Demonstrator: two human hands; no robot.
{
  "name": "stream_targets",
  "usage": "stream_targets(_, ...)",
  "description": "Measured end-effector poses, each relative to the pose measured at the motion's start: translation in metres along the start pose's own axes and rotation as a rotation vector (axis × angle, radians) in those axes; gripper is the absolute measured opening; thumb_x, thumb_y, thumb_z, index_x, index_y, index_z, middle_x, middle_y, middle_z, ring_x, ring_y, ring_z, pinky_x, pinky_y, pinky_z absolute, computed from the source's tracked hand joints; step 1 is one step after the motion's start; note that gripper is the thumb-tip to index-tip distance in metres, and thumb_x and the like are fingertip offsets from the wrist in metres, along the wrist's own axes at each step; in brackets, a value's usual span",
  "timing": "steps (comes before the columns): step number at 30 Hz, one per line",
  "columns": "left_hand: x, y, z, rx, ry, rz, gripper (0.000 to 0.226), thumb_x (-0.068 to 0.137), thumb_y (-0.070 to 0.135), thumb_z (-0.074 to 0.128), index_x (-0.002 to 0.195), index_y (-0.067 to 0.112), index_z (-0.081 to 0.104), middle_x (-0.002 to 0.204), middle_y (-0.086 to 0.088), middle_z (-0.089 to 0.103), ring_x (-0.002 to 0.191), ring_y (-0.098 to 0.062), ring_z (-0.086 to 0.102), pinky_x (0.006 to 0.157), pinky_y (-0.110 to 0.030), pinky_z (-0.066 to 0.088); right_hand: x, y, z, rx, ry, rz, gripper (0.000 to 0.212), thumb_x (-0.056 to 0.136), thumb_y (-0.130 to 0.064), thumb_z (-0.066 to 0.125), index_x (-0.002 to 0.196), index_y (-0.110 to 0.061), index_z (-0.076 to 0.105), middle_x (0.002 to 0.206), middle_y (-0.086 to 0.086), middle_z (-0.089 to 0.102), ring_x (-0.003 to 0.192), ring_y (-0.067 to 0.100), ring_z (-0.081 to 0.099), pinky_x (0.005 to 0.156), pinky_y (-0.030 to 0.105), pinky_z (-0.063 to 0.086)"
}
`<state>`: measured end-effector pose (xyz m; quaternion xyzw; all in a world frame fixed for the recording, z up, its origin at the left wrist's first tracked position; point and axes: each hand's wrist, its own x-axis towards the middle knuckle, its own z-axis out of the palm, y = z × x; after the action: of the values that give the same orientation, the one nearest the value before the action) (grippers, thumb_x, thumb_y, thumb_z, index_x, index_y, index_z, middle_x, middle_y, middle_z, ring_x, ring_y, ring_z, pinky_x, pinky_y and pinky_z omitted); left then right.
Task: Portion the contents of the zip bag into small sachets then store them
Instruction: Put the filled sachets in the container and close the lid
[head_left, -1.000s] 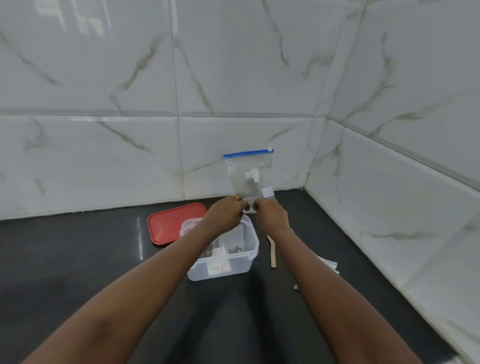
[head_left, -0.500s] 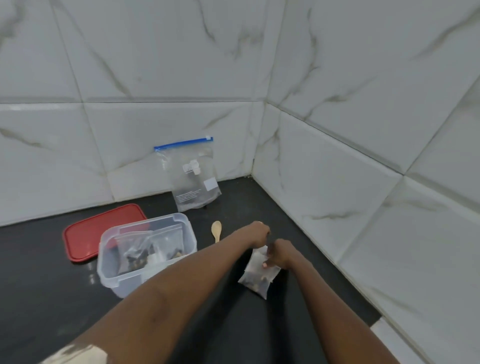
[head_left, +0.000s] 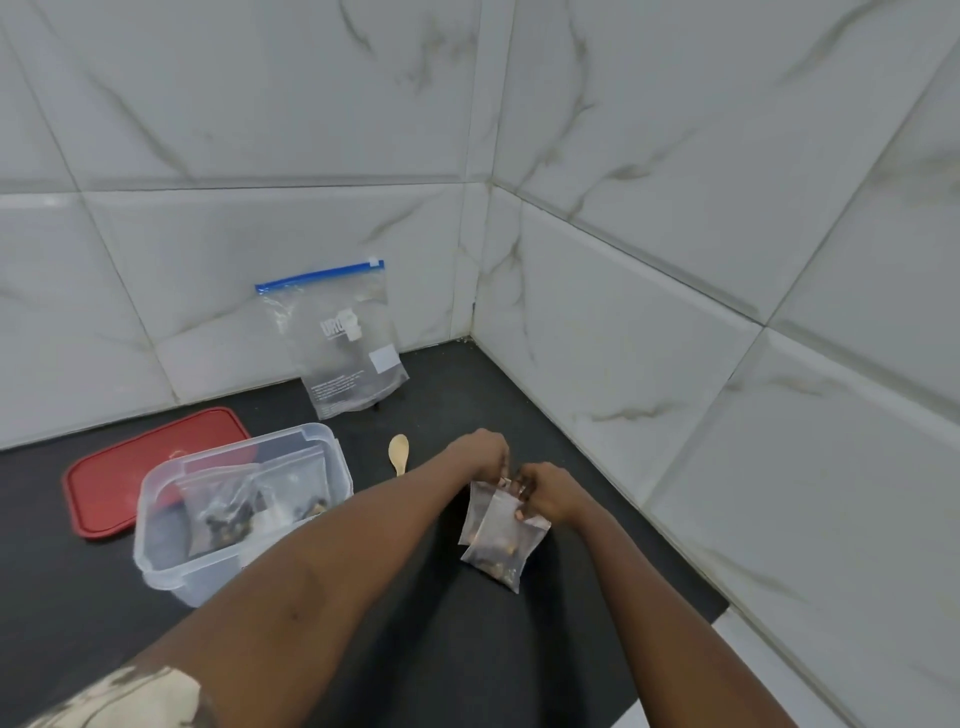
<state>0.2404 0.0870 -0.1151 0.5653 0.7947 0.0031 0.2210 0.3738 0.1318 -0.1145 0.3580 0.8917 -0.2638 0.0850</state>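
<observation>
A clear zip bag (head_left: 343, 343) with a blue seal leans upright against the back wall tiles. Over the black counter, my left hand (head_left: 485, 457) and my right hand (head_left: 548, 491) both pinch the top edge of a small clear sachet (head_left: 498, 540) with dark bits at its bottom; it hangs down, and a second layer of plastic shows behind it. A clear plastic container (head_left: 171, 561) at the left holds several filled sachets (head_left: 228, 504).
A red lid (head_left: 119, 473) lies flat behind the container. A small wooden spoon (head_left: 399, 453) lies on the counter between container and hands. Tiled walls meet in a corner at the back right; the counter's edge runs along the right wall.
My hands left the zip bag by the wall and came down to the right, where they now hold a small sachet. The view swung right and down.
</observation>
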Motion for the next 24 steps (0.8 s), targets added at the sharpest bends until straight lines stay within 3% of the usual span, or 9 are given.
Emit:
stream_targets(5, -0.022, -0.015, -0.021, -0.034, 0.145, -0.001, 0.018, 0.086, 0.013, 0.057, 0.102, 0.011, 0.066, 0.112, -0.009, 0.065, 0.105, -0.025, 0.059, 0.089, -0.034, 0.048, -0.005, -0.023, -0.017, -0.016, 0.091, -0.042, 0.025, 0.082, -0.009, 0.065, 0.107, -0.007, 0.069, 0.112, 0.009, 0.069, 0.106, 0.025, 0.061, 0.082, 0.023, 0.041)
stream_targets(8, -0.044, -0.028, -0.046, -0.019, 0.288, 0.0, 0.018, 0.085, 0.015, 0.056, 0.099, 0.014, 0.068, 0.109, -0.008, 0.067, 0.102, -0.025, 0.061, 0.089, -0.035, 0.048, -0.009, -0.049, -0.033, 0.032, 0.245, -0.081, 0.02, 0.077, -0.001, 0.062, 0.093, -0.007, 0.074, 0.102, 0.012, 0.071, 0.097, 0.027, 0.063, 0.076, 0.023, 0.044)
stream_targets(11, -0.075, -0.046, -0.076, 0.015, 0.462, -0.021, 0.022, 0.085, 0.016, 0.051, 0.098, 0.012, 0.069, 0.107, -0.011, 0.067, 0.101, -0.028, 0.061, 0.087, -0.036, 0.048, -0.015, -0.083, -0.047, 0.042, 0.426, -0.128, 0.021, 0.076, 0.001, 0.059, 0.085, -0.008, 0.075, 0.099, 0.011, 0.071, 0.092, 0.027, 0.065, 0.081, 0.032, 0.053)
stream_targets(16, -0.14, -0.09, -0.113, 0.052, 0.658, -0.104, 0.023, 0.088, 0.018, 0.046, 0.095, 0.012, 0.067, 0.101, -0.013, 0.067, 0.091, -0.03, 0.06, 0.08, -0.035, 0.049, -0.026, -0.145, -0.058, 0.08, 0.621, -0.29, 0.02, 0.075, 0.005, 0.054, 0.08, 0.002, 0.073, 0.09, 0.016, 0.069, 0.084, 0.03, 0.062, 0.072, 0.032, 0.048)
stream_targets(20, -0.181, -0.124, -0.128, 0.03, 0.597, -0.203, 0.017, 0.087, 0.016, 0.049, 0.091, 0.011, 0.065, 0.097, -0.009, 0.068, 0.087, -0.026, 0.062, 0.073, -0.031, 0.046, -0.029, -0.195, -0.056, 0.237, 0.547, -0.464, 0.014, 0.079, 0.008, 0.058, 0.084, 0.002, 0.07, 0.081, 0.005, 0.063, 0.079, 0.016, 0.054, 0.068, 0.02, 0.039)
stream_targets(24, -0.21, -0.15, -0.122, 0.008, 0.388, -0.274, 0.021, 0.088, 0.012, 0.05, 0.1, 0.006, 0.066, 0.1, -0.009, 0.069, 0.081, -0.021, 0.063, 0.071, -0.028, 0.046, -0.029, -0.236, -0.037, 0.067, 0.422, -0.621, 0.023, 0.08, 0.008, 0.045, 0.076, -0.013, 0.054, 0.079, 0.006, 0.057, 0.074, 0.019, 0.048, 0.067, 0.026, 0.035)
